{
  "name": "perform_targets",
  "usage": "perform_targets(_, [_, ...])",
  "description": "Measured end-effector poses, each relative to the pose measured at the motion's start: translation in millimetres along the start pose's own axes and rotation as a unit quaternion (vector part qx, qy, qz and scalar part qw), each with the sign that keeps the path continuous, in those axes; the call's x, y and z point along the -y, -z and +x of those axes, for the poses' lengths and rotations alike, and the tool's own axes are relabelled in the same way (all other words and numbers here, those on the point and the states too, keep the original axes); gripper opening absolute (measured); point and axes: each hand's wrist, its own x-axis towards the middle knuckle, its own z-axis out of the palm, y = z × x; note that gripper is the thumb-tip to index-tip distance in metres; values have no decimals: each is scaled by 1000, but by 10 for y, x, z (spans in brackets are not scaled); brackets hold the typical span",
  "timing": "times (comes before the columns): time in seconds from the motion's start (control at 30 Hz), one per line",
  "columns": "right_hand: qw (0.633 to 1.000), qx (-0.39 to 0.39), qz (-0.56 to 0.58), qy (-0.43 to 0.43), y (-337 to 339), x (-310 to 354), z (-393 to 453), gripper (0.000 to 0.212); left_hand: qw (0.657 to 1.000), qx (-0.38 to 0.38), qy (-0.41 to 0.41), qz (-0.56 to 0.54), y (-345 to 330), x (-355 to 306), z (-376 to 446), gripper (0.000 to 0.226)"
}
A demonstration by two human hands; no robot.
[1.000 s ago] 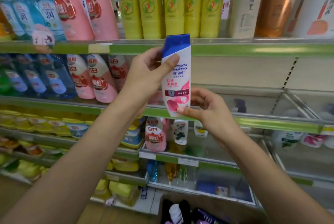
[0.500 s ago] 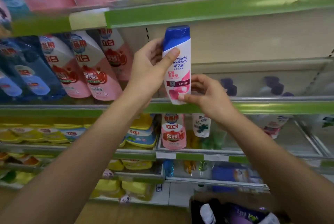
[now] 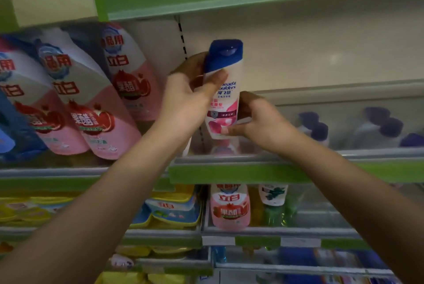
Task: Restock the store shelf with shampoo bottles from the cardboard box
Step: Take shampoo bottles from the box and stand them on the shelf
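From the head camera, both hands hold a white plastic shampoo bottle with a blue cap and pink label (image 3: 223, 93) upright, just above the green front edge of the store shelf (image 3: 241, 174), near that section's left end. The left hand (image 3: 188, 102) grips its upper part, thumb across the front below the cap. The right hand (image 3: 257, 118) pinches its lower right side. Pink and white refill pouches (image 3: 96, 109) lean at the shelf's left. Blurred purple-capped bottles (image 3: 316, 127) stand to the right.

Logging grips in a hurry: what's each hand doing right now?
Left hand: grips the upper part of the white blue-capped shampoo bottle.
Right hand: holds the same bottle's base.
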Motion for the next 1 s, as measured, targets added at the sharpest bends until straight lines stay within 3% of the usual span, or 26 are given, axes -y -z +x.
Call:
perform_targets(0.37, [994,5,-110,9,-56,-191,661,52,998,-25,7,56,42,489,619,18])
perform_targets(0.8, [998,-36,-51,-12,-43,-380,1093,42,996,-25,-3,91,-20,777,1143,14])
perform_targets(1.0, [997,-68,-35,-17,-73,-428,1212,34,997,-55,6,54,-15,852,1253,26])
